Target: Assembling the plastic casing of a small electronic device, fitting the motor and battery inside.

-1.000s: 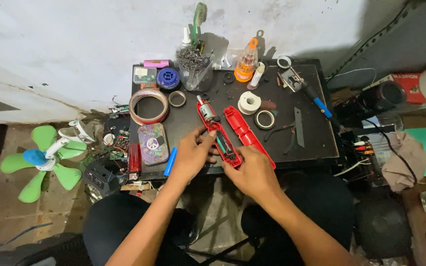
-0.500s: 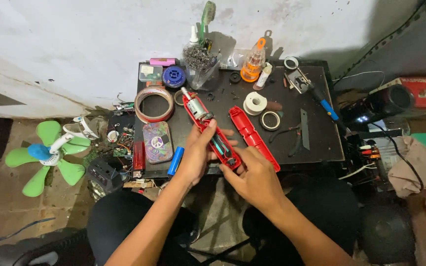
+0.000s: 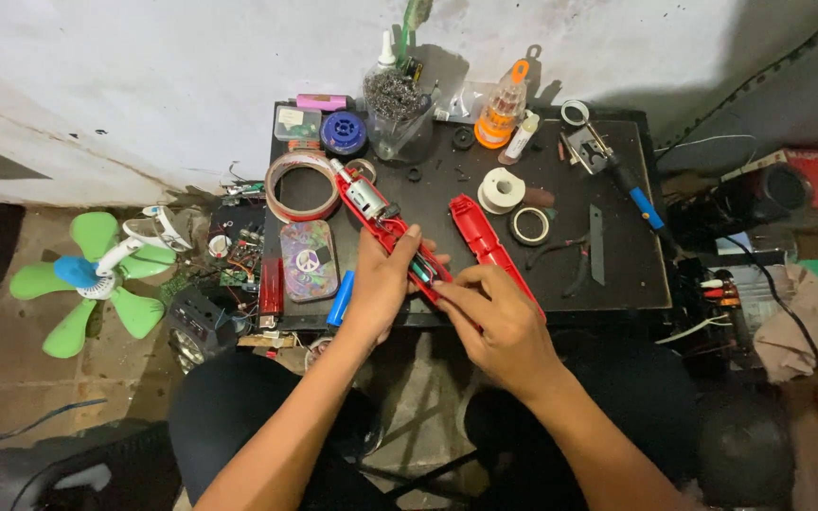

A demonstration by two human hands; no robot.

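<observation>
Compared to a moment back the right hand (image 3: 499, 322) has slid in closer, its fingers (image 3: 454, 290) now pinched down into the near end of the opened red device (image 3: 385, 220), while the left hand (image 3: 382, 284) is wrapped over the same end, fingers closed around the body. That thing lies diagonally on the black table (image 3: 617, 284), shell open with a silver motor (image 3: 367, 197) showing at the far end. Its loose red cover (image 3: 485, 241) sits just beside, with tape rolls (image 3: 516, 208) and a soldering iron (image 3: 631, 189) farther back.
</observation>
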